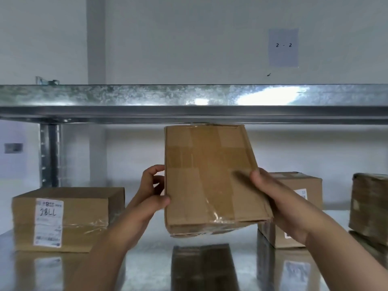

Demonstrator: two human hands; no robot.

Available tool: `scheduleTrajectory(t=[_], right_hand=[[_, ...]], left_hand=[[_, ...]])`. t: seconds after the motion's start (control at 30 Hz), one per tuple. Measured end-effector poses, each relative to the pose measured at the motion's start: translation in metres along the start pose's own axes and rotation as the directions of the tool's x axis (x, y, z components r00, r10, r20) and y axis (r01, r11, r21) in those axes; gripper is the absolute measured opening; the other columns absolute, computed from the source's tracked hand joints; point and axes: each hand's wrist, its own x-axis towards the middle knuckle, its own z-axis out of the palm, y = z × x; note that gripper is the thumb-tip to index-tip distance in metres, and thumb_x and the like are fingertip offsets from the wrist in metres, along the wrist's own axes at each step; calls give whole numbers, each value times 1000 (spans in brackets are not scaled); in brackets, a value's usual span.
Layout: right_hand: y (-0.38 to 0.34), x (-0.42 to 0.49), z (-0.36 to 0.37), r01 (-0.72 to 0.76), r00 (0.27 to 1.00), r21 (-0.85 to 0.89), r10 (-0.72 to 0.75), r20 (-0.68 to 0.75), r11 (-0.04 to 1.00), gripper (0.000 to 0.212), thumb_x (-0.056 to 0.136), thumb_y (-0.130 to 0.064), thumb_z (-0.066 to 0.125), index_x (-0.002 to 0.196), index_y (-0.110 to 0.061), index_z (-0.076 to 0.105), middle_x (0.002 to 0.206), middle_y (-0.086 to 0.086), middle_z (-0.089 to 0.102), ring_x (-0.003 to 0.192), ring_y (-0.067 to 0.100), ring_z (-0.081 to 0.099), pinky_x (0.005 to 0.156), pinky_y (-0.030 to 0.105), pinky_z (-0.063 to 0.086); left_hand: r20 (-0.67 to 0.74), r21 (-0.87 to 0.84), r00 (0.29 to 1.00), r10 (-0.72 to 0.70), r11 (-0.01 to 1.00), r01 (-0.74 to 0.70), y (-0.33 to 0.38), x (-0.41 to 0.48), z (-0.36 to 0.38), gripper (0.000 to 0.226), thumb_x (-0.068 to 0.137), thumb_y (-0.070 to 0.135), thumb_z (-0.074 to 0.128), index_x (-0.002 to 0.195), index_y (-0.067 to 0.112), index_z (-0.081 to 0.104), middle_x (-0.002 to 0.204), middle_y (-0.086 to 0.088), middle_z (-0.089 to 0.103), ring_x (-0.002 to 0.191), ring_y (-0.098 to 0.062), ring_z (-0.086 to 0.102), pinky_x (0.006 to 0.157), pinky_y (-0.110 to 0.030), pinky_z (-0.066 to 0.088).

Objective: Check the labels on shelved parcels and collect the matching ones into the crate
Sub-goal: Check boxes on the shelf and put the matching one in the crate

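Shelf (pixel 147 238): shiny metal, parcels either side.
Grip: left hand (pixel 154 190) and right hand (pixel 273 198) clamp taped parcel (pixel 210 179).
Advice: no label showing; turn it over.

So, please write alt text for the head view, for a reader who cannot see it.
Left hand and right hand hold a taped cardboard parcel above a metal shelf; its near face shows no label. A labelled box sits left, more boxes right.
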Motion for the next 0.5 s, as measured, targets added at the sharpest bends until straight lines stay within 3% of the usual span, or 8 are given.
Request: scheduleTrajectory(t=[0.07, 0.13, 0.2, 0.3, 0.5], right_hand=[[3, -3, 7, 19, 999, -56, -21, -45, 998, 93, 53, -62, 93, 137, -36, 62, 125, -6, 77, 115, 18, 74, 101, 42, 55], [6, -5, 16, 58, 989, -93, -70, -127, 994, 77, 61, -54, 89, 133, -42, 62, 120, -10, 78, 110, 15, 76, 101, 43, 56], [10, -5, 22, 78, 976, -101, -96, -195, 992, 67, 65, -54, 87, 127, -46, 63, 115, -13, 79, 104, 12, 77, 99, 43, 58], [16, -4, 26, 89, 968, -84, -106, -226, 993, 57, 73, -53, 89, 124, -45, 64, 112, -12, 80, 102, 12, 78, 98, 43, 59], [29, -6, 32, 105, 962, -50, -115, -247, 993, 50, 70, -46, 76, 118, -39, 67, 105, -11, 81, 96, 12, 78, 87, 35, 59]], left_hand=[[62, -52, 997, -38, 998, 41, -2, -6, 1, 86, 54, 29, 71, 136, 46, 52, 121, 6, 68, 119, -19, 65, 91, -44, 59], [13, -129, 999, -44, 991, 45, -2, -13, 13, 94, 52, 29, 69, 143, 40, 49, 125, 2, 68, 119, -22, 66, 96, -47, 56], [-79, -172, 994, -72, 983, 58, 1, -17, 30, 91, 58, 40, 75, 144, 39, 48, 126, 4, 69, 118, -21, 68, 99, -48, 55], [-202, -118, 975, -97, 990, 74, 3, -19, 49, 78, 71, 55, 87, 138, 48, 49, 116, 16, 71, 107, -10, 72, 91, -40, 57], [-285, -115, 955, -78, 992, 47, 1, -21, 56, 73, 71, 54, 82, 137, 45, 52, 116, 15, 73, 104, -11, 74, 84, -38, 59]])
